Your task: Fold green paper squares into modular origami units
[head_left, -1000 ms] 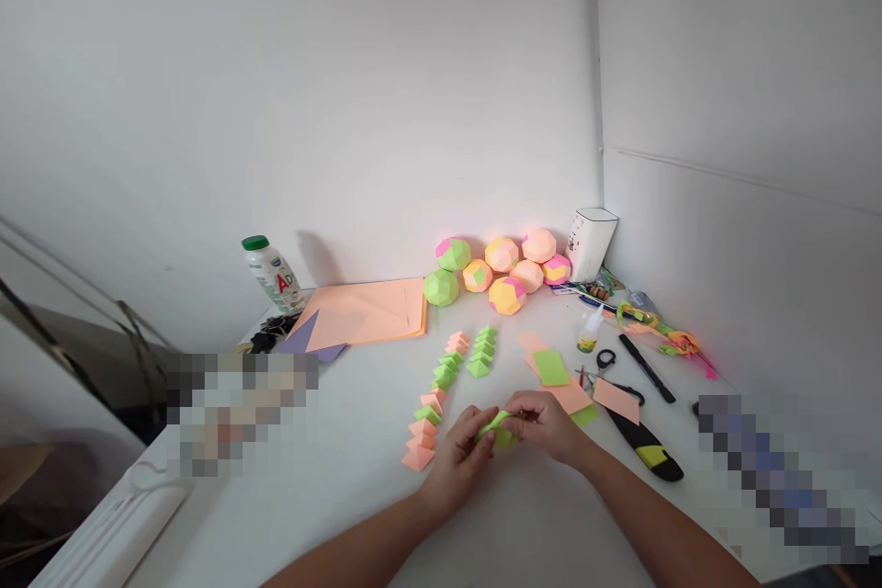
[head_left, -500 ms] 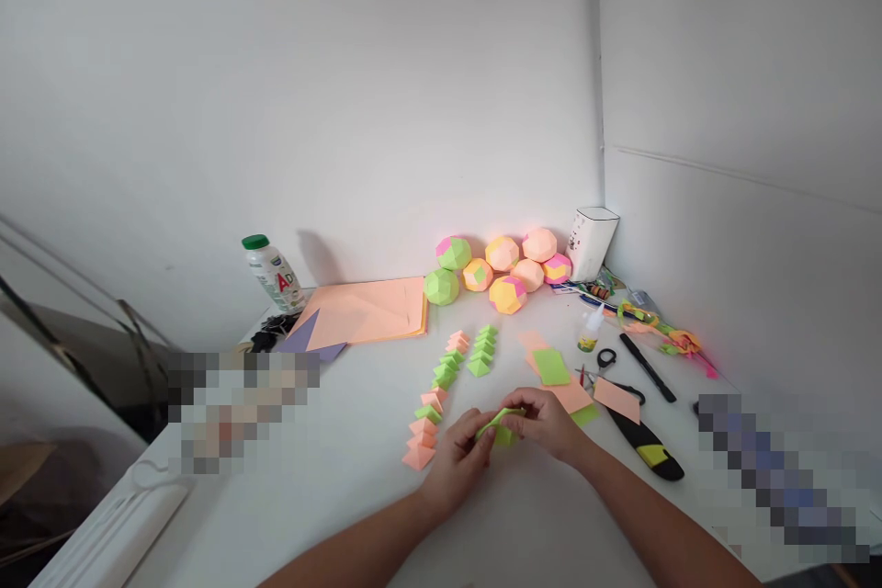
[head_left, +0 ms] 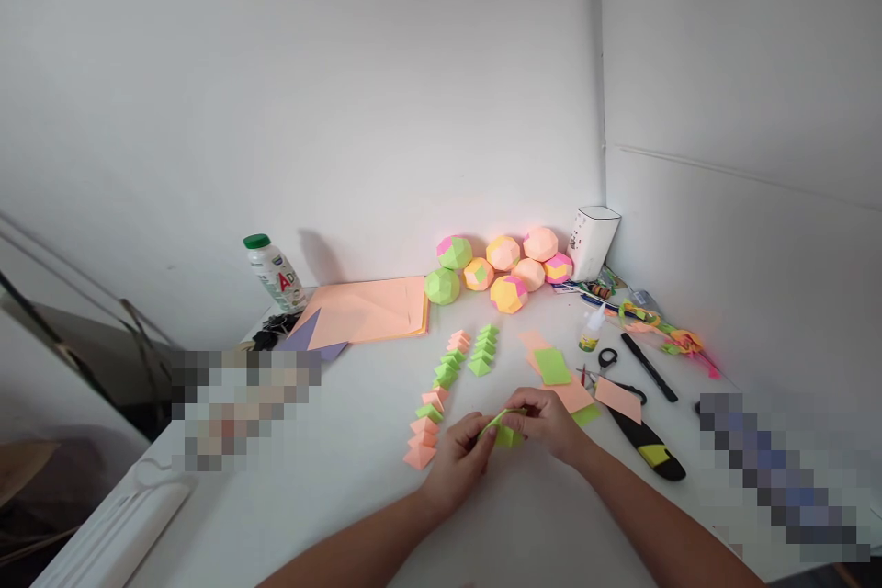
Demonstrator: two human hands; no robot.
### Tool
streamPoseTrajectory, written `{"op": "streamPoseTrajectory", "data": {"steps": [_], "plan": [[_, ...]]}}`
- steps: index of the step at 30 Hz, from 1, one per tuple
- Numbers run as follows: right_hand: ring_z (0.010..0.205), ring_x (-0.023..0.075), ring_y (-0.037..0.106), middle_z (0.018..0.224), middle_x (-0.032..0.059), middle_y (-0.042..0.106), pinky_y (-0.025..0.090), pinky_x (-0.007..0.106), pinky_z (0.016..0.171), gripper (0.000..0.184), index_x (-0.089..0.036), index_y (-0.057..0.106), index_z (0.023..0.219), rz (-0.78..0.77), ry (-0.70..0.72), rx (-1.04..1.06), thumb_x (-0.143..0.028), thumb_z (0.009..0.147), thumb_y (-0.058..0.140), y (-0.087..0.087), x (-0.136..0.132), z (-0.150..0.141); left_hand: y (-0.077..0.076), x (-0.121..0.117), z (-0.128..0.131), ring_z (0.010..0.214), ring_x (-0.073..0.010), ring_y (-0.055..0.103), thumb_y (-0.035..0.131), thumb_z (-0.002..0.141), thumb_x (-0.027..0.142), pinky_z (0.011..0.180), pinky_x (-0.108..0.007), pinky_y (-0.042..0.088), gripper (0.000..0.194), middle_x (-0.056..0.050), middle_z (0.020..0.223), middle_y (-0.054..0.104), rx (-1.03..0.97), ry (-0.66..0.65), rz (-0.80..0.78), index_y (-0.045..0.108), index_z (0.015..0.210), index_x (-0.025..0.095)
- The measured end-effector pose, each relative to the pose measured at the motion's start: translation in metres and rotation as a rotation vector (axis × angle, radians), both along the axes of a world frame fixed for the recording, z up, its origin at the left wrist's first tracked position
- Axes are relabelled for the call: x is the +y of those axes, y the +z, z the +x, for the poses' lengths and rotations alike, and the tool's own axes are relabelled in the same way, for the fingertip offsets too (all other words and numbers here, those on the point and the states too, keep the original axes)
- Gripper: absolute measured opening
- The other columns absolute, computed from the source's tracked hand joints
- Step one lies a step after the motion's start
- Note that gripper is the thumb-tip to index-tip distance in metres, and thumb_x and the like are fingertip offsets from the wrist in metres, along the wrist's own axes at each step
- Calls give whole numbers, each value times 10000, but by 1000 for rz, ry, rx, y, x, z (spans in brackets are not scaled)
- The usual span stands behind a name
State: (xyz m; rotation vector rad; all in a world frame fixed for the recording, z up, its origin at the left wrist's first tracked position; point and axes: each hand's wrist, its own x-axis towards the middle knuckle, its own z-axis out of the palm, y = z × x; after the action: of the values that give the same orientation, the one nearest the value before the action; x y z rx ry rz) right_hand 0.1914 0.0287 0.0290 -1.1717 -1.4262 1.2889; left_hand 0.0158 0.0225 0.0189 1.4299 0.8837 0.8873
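Both of my hands meet low over the white table (head_left: 331,478) and pinch one small green folded paper piece (head_left: 505,430). My left hand (head_left: 460,459) grips its left end with curled fingers. My right hand (head_left: 548,423) holds its right end between thumb and fingertips. Just left of my hands lies a row of small folded orange and green paper units (head_left: 433,404), with a second green row (head_left: 482,349) further back. A green paper square (head_left: 552,366) rests on orange sheets right behind my right hand.
Several coloured paper balls (head_left: 506,271) sit by the back wall beside a white box (head_left: 591,243). A stack of orange sheets (head_left: 365,308), a bottle (head_left: 274,273), scissors (head_left: 616,372), a glue bottle (head_left: 591,331), a black pen (head_left: 648,366) and a black-yellow cutter (head_left: 648,447) lie around.
My hands stay in place on the green piece; the fingers shift slightly, working it lower and flatter between them.
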Motion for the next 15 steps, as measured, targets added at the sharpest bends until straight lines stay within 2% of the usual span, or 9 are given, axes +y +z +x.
{"op": "streamPoseTrajectory", "data": {"steps": [15], "plan": [[559, 102, 459, 662, -4, 541, 375, 212, 485, 204, -147, 663, 706, 7, 36, 17, -348, 722, 696, -3, 0, 1, -5, 0, -2, 476, -76, 367, 488, 859, 437, 474, -210, 300, 335, 50, 598, 394, 21, -56, -6, 623, 716, 166]]}}
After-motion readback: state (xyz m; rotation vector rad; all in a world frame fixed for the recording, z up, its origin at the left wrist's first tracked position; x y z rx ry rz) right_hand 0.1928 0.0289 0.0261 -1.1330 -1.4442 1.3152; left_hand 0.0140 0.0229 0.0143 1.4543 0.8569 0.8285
